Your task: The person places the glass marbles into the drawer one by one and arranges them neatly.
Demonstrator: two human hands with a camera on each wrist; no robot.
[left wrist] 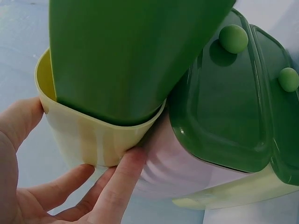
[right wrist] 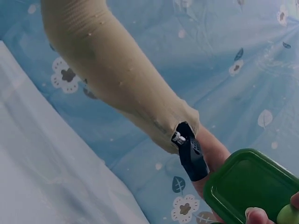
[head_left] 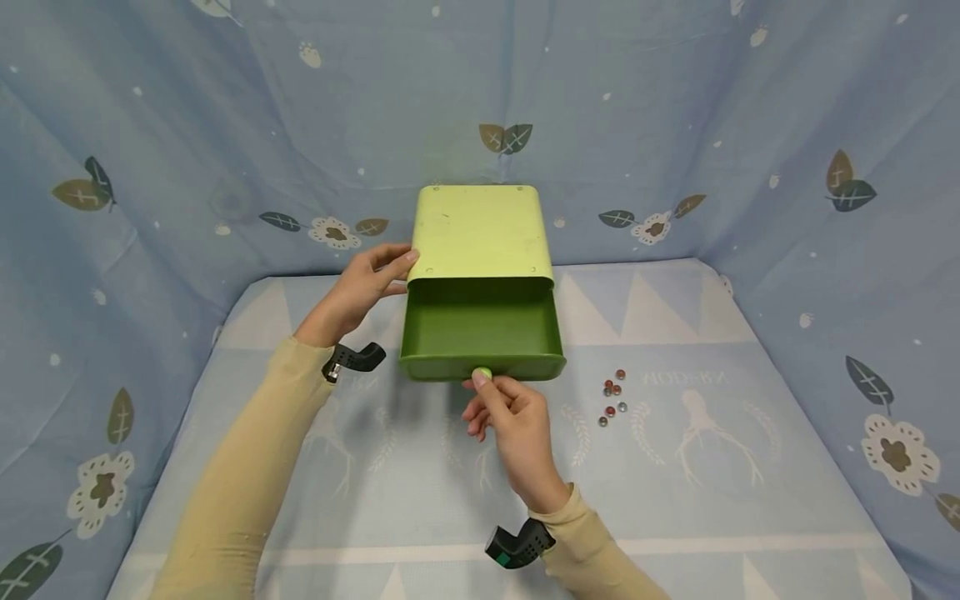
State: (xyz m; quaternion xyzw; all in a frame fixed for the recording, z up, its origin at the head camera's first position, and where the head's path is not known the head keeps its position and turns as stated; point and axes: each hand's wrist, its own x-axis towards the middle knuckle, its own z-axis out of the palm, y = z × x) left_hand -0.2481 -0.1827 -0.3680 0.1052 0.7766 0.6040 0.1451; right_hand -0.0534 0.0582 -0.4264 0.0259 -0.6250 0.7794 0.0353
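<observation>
Pinching the pale knob (head_left: pixel 482 374) of the dark green drawer (head_left: pixel 482 329), pulled out of its light green cabinet (head_left: pixel 480 231) on the table (head_left: pixel 750 467), the right hand (head_left: pixel 510 417) seems mid-pull while the left hand (head_left: pixel 365 283), fingers straight, steadies the cabinet; glass beads (head_left: pixel 612 397) nearby likely call for a precise pickup.

Both arms wear long pale tan sleeves (head_left: pixel 247 467), lower left and lower centre of frame. Each wrist carries a small black camera mount (head_left: pixel 358 358), the left one with a silver screw.
</observation>
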